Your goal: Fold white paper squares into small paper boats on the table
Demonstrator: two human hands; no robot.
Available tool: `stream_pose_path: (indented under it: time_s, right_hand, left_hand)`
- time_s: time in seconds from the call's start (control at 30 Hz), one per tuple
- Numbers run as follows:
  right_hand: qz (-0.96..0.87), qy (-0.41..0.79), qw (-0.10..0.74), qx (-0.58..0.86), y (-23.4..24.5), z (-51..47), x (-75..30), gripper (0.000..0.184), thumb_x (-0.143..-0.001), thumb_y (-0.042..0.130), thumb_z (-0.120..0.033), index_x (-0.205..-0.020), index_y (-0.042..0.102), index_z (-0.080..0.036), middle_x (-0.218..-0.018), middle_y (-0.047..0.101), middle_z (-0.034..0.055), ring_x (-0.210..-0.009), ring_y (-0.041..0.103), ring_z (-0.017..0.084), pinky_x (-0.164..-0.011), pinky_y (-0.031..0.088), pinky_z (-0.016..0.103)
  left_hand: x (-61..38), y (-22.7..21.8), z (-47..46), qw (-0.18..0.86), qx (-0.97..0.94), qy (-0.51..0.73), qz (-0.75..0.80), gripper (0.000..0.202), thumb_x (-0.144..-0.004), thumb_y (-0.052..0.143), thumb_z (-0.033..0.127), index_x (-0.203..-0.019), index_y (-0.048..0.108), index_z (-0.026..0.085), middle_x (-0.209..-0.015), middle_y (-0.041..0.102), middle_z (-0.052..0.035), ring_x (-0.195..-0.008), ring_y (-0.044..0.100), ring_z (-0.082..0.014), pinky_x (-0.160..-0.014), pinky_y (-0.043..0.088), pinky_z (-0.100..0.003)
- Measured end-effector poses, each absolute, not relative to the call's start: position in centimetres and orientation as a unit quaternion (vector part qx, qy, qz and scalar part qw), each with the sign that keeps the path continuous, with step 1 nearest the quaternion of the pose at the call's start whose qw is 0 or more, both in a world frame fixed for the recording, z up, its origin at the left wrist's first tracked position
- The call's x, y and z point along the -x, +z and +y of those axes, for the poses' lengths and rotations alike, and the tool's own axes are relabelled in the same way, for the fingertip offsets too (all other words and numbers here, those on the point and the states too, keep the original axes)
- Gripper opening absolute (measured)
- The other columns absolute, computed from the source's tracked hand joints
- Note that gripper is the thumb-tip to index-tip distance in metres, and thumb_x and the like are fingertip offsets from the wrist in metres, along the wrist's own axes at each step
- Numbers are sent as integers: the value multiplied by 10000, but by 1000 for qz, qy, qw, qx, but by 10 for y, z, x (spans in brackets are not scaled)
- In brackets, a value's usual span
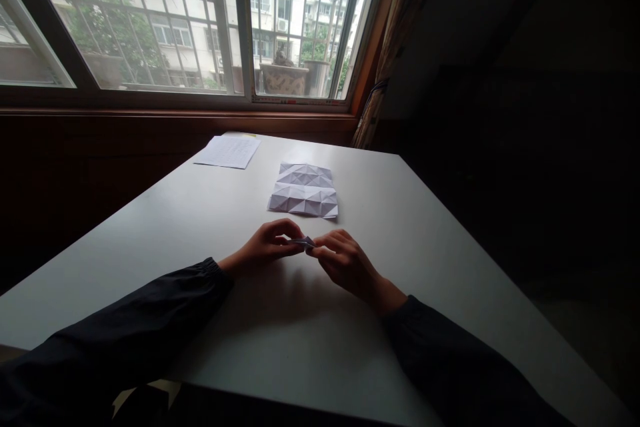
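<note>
A small piece of folded paper (306,241) is pinched between my two hands above the white table. My left hand (267,241) grips its left end between thumb and fingers. From the other side, the fingertips of my right hand (345,261) close on its right end. Fingers cover much of the folded paper, so its full shape is hidden. Just beyond my hands lies a creased sheet of paper (304,191), opened out flat with a grid of triangular folds.
The white table (200,227) narrows toward the window (175,27). A stack of papers (229,151) with faint writing lies at its far left corner. A tied curtain (373,110) hangs past the far right edge. The room at right is dark.
</note>
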State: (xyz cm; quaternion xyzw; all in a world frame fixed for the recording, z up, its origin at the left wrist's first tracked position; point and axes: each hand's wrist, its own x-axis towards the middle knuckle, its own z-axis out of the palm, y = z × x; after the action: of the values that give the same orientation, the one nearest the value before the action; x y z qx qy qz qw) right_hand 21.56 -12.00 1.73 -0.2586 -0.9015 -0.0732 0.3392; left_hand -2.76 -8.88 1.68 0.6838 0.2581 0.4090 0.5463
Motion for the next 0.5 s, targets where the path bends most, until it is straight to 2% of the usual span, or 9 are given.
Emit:
stream_pose_path:
  time_s: [0.33,0.4,0.5]
  right_hand:
    - [-905,-86,325,259,17,-119,-217,229,-983,585,-109,-1130,699,-242,-1155,765,45,-923,652,219,-842,485,422]
    - [-905,-92,326,257,17,-119,-218,250,-979,593,-107,-1157,699,-246,-1204,760,42,-927,658,220,-843,494,429]
    - [-906,-102,322,255,18,-116,-219,253,-983,594,-115,-1162,708,-252,-1245,750,47,-933,669,222,-856,508,442]
  left_hand:
    - [27,15,-89,534,-686,424,252,342,-803,844,307,-1030,660,130,-1003,688,-85,-958,676,-188,-826,567,-315]
    - [26,17,-91,500,-708,430,253,323,-819,826,322,-1016,662,126,-983,696,-91,-923,679,-185,-792,567,-306]
    - [25,24,-96,368,-777,439,261,257,-848,792,322,-979,681,130,-929,706,-92,-813,654,-159,-734,551,-292]
